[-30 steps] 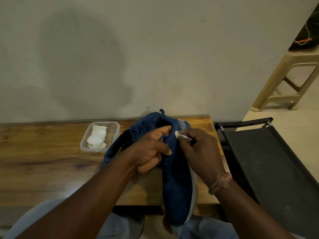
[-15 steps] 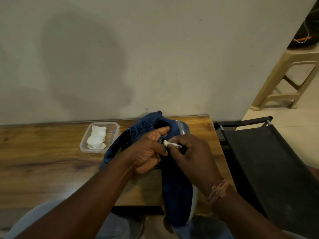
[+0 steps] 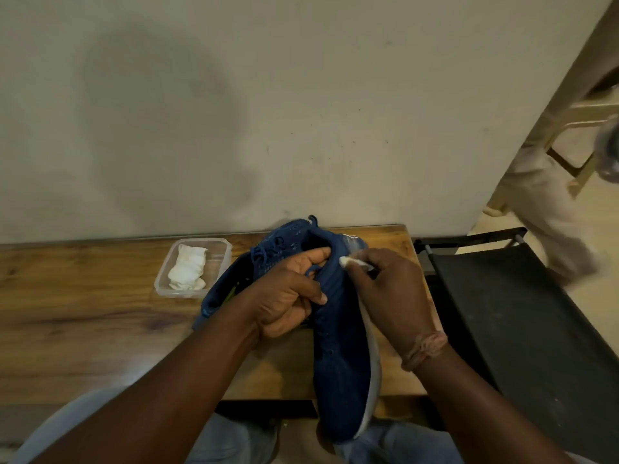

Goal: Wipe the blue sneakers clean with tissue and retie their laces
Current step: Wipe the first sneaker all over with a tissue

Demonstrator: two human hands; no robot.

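Observation:
A blue sneaker (image 3: 338,363) with a pale sole lies tilted on its side at the table's right end, toe toward me and past the front edge. My left hand (image 3: 288,296) grips its collar, thumb inside the opening. My right hand (image 3: 392,296) pinches a small wad of white tissue (image 3: 346,261) against the heel area. The second blue sneaker (image 3: 268,252) lies behind my left hand, laces showing. More white tissue (image 3: 187,271) sits in a clear plastic tub (image 3: 221,249).
The wooden table (image 3: 83,313) runs along a plain wall. A black folding seat (image 3: 522,329) stands right beside the table's right end. A person in pale trousers (image 3: 542,209) walks by at the far right, near a beige plastic stool (image 3: 582,139).
My right hand slid the tissue back right along the heel after moving left toward my left hand. A person has walked into view at the far right. The left hand holds as before.

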